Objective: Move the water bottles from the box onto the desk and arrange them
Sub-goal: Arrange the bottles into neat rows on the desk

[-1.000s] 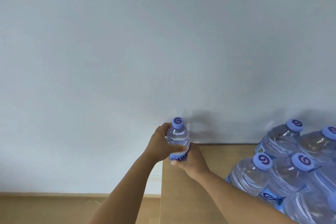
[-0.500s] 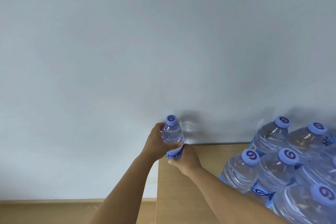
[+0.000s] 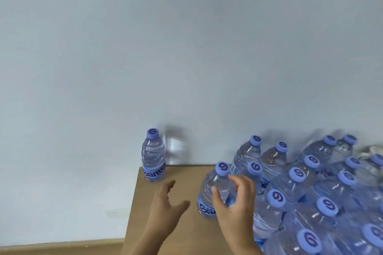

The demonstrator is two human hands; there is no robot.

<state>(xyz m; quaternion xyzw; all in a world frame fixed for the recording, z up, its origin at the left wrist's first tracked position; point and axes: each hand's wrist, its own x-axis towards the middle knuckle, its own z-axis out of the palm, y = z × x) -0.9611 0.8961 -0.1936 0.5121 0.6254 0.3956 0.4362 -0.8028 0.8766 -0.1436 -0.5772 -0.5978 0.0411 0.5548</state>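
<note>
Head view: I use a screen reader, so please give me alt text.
A right hand curls around a water bottle beside many grouped bottles on a wooden desk. The open left hand hovers nearby; a lone bottle stands at the far corner.

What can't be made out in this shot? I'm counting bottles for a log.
- Head view: the box is not in frame.
- Bottle cluster: cut off by the right and bottom edges, so no full count.
- Front bottle: lower right side hidden behind the right hand.
- Labels: blurred.
</note>
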